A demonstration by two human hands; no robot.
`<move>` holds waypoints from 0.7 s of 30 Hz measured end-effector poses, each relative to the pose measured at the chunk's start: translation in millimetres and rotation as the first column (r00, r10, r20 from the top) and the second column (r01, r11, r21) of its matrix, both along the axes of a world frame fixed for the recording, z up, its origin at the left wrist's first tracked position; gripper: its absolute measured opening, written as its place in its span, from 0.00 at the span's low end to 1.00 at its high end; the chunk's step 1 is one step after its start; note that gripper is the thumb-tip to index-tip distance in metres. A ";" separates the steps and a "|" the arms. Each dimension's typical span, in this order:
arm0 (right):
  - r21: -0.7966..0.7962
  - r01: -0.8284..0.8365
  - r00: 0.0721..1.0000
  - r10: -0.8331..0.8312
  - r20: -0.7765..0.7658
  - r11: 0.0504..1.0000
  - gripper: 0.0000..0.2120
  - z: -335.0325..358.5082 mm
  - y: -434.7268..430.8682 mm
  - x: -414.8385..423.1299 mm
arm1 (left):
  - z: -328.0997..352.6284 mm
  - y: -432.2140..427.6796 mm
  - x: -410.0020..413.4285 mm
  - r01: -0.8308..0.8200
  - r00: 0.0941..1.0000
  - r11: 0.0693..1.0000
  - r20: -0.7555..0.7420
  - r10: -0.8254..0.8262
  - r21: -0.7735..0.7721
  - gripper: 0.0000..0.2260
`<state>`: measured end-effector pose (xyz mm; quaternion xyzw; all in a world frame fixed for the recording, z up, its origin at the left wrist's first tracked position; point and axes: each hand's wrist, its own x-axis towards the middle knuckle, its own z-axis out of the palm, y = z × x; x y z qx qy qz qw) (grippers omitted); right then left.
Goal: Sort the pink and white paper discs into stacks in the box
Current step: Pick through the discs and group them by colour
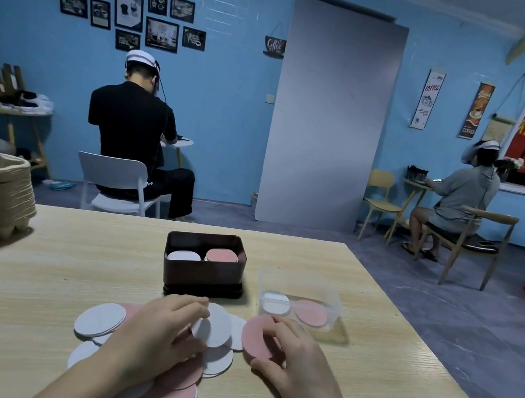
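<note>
Resting on a loose pile of pink and white discs [175, 379] at the near edge of the worktop [44, 270], the left hand [159, 331] has its grip closed on a white disc [213, 328], while the right hand [293, 357] pinches a pink disc [257, 337]. Behind them, the dark box [203, 275] holds a white stack [182, 256] and a pink stack [222, 256]; a clear tub [299, 300] stands just right of it.

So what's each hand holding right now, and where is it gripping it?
The left hand pinches a white disc at its left edge. The right hand pinches a pink disc at its right edge.
</note>
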<state>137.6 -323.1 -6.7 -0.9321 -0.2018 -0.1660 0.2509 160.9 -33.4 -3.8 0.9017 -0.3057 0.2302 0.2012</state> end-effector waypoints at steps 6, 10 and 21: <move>-0.042 -0.091 0.996 0.092 0.016 0.995 0.26 4.2 33.4 6.8 | -2.6 23.6 -13.6 0.000 1.000 0.999 0.022 0.001 -0.053 0.16; -0.017 -0.210 0.977 0.211 0.028 0.978 0.29 7.3 65.8 11.1 | -9.9 28.2 -15.9 0.029 0.999 0.996 0.037 -0.026 -0.083 0.12; 0.052 -0.254 0.964 0.248 0.096 0.966 0.25 -0.7 77.0 7.8 | -12.0 22.6 -20.1 0.019 0.999 0.995 0.049 -0.014 -0.100 0.18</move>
